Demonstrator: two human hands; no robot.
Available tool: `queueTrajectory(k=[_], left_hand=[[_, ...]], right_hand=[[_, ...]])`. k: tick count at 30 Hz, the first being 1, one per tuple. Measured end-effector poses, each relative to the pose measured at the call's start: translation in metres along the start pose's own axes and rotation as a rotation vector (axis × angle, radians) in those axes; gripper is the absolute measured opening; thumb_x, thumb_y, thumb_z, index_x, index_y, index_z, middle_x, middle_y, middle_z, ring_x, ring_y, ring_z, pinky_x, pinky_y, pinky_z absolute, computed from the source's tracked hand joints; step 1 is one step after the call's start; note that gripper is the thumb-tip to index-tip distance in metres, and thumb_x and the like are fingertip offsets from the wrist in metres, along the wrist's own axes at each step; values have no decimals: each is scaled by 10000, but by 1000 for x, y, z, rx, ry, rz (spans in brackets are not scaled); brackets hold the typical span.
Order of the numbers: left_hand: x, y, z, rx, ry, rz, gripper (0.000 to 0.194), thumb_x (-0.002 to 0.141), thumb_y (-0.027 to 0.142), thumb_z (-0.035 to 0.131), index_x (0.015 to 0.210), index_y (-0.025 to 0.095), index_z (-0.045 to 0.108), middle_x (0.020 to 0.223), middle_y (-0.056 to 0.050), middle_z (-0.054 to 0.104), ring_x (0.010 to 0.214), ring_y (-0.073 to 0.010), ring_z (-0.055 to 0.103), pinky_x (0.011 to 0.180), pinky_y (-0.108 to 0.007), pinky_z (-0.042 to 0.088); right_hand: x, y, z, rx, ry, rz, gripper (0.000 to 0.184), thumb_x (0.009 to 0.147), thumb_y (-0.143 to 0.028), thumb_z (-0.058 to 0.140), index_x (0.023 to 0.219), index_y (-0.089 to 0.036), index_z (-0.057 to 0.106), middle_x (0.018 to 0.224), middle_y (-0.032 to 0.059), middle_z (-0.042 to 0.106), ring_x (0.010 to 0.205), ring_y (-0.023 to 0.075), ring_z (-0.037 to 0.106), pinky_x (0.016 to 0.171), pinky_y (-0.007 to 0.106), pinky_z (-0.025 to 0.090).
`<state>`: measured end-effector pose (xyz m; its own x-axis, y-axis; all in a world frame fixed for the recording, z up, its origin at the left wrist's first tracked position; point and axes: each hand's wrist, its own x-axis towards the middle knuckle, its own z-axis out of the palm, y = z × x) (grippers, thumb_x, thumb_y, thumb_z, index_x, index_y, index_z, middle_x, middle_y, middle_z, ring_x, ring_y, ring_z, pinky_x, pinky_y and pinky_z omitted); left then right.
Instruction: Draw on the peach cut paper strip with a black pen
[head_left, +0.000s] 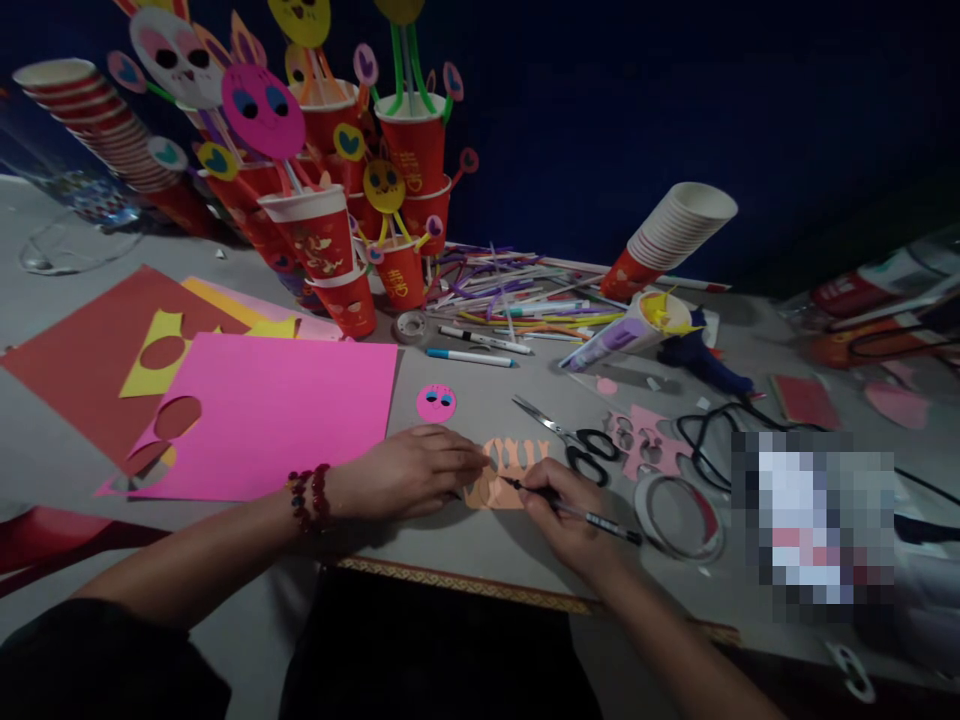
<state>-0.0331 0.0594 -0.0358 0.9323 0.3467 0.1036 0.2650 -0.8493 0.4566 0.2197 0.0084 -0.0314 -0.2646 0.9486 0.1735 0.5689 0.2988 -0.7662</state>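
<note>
My right hand (pixel 566 515) is closed around a dark pen (pixel 600 522), its tip on a small orange paper piece (pixel 517 490) with cutouts along its top edge. My left hand (pixel 416 470) lies with fingers stretched out, the fingertips at the left edge of that paper. Just above the left hand is a pink paper circle (pixel 436 403) with a drawn face. Black-handled scissors (pixel 574 435) lie open beyond the right hand, beside a cut-up pink paper scrap (pixel 649 440). A roll of tape (pixel 679 515) sits right of the pen.
Pink sheet (pixel 300 410) and red-brown sheet (pixel 97 360) cover the left side. Behind stand red paper cups (pixel 315 240) with face figures, straws (pixel 510 290) and stacked cups (pixel 667 240). A blue marker (pixel 470 357) lies mid-table; a black cable (pixel 701 460) curls at right.
</note>
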Motion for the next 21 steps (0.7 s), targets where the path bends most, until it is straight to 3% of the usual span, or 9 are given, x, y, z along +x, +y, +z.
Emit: queueTrajectory(k=[21], left_hand=[[0,0,1,15,12,-3,444,911,167,538,1353,185,494,1427,-88,550,1344,-246,466,1140,-432,372]], right_hand=[[-2,6,2,7,23,-56,159,782,-140,489,648,-226,479,566,-51,494,520,110,463,533,224,356]])
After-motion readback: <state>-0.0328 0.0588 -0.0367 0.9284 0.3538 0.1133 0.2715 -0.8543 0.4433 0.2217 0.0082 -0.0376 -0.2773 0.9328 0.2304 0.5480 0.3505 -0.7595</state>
